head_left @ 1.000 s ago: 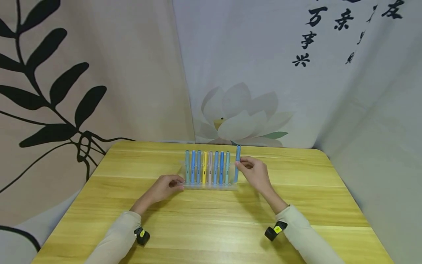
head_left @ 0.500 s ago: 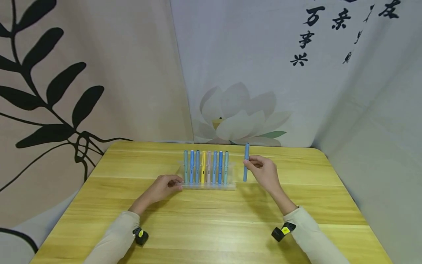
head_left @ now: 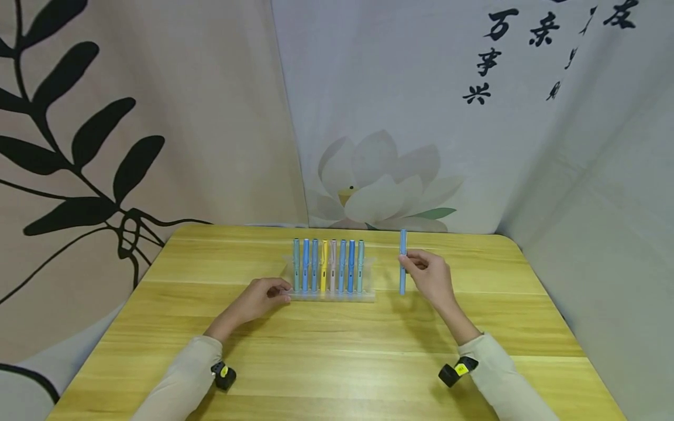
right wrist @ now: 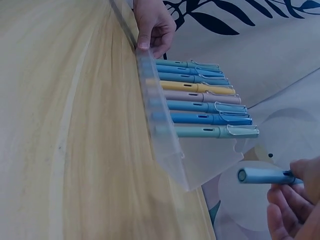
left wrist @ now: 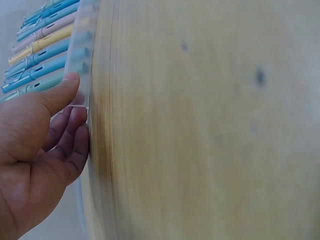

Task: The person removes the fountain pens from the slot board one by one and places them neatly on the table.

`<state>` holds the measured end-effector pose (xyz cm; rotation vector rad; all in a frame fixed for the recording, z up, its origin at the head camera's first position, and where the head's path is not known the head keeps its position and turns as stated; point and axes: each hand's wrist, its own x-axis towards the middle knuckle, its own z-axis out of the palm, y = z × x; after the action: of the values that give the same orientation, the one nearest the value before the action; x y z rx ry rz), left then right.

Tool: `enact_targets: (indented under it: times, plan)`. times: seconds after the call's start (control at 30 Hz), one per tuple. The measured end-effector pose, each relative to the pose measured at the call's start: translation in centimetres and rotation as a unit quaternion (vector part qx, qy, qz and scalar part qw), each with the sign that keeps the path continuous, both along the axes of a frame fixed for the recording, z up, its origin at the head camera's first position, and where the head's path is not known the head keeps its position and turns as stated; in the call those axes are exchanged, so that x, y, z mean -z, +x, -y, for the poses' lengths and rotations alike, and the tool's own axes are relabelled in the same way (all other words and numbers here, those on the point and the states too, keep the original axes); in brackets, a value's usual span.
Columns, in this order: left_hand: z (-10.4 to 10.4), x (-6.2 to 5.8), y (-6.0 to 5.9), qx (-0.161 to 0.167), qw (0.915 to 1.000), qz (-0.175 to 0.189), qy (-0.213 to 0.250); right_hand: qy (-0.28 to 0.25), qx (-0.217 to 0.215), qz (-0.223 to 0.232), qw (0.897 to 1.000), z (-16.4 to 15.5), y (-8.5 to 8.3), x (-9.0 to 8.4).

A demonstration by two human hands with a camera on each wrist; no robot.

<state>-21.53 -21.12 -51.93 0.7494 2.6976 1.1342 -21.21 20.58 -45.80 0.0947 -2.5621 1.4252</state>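
A clear pen stand [head_left: 337,297] holds an upright row of several capped pens in blue, green, pink and yellow. My left hand [head_left: 263,299] holds the stand's left end; in the left wrist view its thumb [left wrist: 67,90] lies on the front edge, with the other fingers curled at the end. Off to the right of the stand, my right hand [head_left: 432,279] pinches a light blue pen [head_left: 403,241] upright between thumb and fingers. The right wrist view shows this pen's end [right wrist: 255,175] pointing toward the stand, and a bare stretch of stand [right wrist: 205,157] beyond the last green pen [right wrist: 200,131].
The stand is on a wooden table [head_left: 337,362], toward its far edge. Behind it hangs a pale curtain [head_left: 389,88] with a printed flower and writing, and dark leaves printed on the left. Both sleeves carry a small black wrist camera [head_left: 225,376].
My right hand has moved the light blue pen rightward, away from the stand's right end. The left hand has stayed on the stand.
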Motion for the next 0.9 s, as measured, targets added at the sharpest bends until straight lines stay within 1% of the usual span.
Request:
enact_targets:
  times: [0.27,0.57,0.9]
  plan:
    - [0.0,-0.1,-0.1,0.001,1.0000,0.002,-0.003,0.008,0.012,0.013,1.000,-0.9,0.4,0.4]
    - [-0.1,-0.2,0.1,0.002,1.0000,0.006,-0.002,0.028,0.014,0.033,0.999,-1.5,0.5,1.2]
    - [0.0,-0.1,0.0,0.001,0.9999,0.011,-0.001,0.044,0.040,0.059,0.996,-2.4,0.2,2.7]
